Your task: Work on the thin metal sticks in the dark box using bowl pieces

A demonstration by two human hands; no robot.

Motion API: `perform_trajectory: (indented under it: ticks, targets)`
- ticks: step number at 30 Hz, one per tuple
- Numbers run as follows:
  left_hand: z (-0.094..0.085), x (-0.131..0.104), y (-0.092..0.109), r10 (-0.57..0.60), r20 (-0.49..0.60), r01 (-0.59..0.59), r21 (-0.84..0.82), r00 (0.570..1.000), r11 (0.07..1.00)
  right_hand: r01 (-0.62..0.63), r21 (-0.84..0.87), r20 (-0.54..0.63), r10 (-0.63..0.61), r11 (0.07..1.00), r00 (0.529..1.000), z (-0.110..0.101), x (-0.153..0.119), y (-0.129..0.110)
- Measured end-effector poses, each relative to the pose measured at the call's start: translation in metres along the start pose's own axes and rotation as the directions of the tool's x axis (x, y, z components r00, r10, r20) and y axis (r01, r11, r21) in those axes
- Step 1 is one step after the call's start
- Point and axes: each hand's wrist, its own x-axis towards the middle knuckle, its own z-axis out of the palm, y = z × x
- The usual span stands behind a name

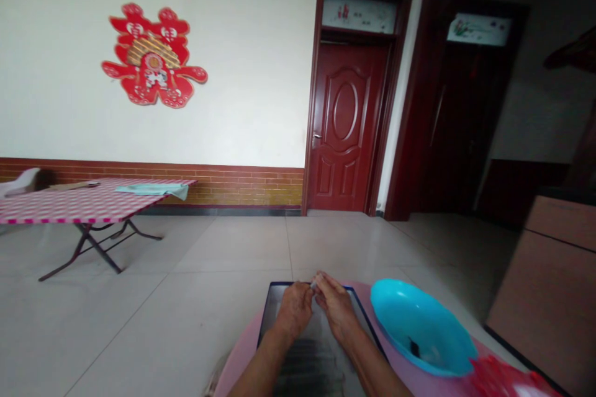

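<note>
Over a shallow tray-like box [264, 316] with a dark blue rim, both of my hands come together near its far edge. My left hand [297, 308] is closed, its fingertips pinched on a small whitish thing [313, 285]. My right hand [336, 305] is closed too and meets the left at that same small thing, whose kind I cannot make out. Inside the box, dark strip-like shapes [310, 360] lie in rows between my forearms, blurred and partly hidden by them.
The box stands on a pink round surface [242, 353]. To its right sits a blue plastic basin [419, 322] holding a small dark object, with a red bag [505, 378] beside it. A folding table [93, 201] stands left; a brownish cabinet [544, 285] stands right.
</note>
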Motion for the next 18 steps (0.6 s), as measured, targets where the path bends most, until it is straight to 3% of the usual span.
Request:
perform_trajectory:
  ticks: [6, 12, 18]
  targets:
    - [-0.015, 0.002, 0.006, -0.007, 0.045, 0.007, 0.001, 0.999, 1.000, 0.063, -0.076, 0.034, -0.061, 0.995, 0.998, -0.004, 0.003, -0.010]
    - [-0.017, -0.004, 0.011, -0.006, 0.199, -0.017, 0.112, 0.980, 0.994, 0.108, -0.114, -0.140, -0.124, 0.988, 0.982, -0.017, 0.014, -0.008]
    - [-0.014, -0.027, 0.002, -0.019, 0.332, -0.081, 0.286, 0.943, 0.955, 0.161, -0.077, -0.157, -0.172, 0.984, 0.973, -0.015, 0.016, -0.014]
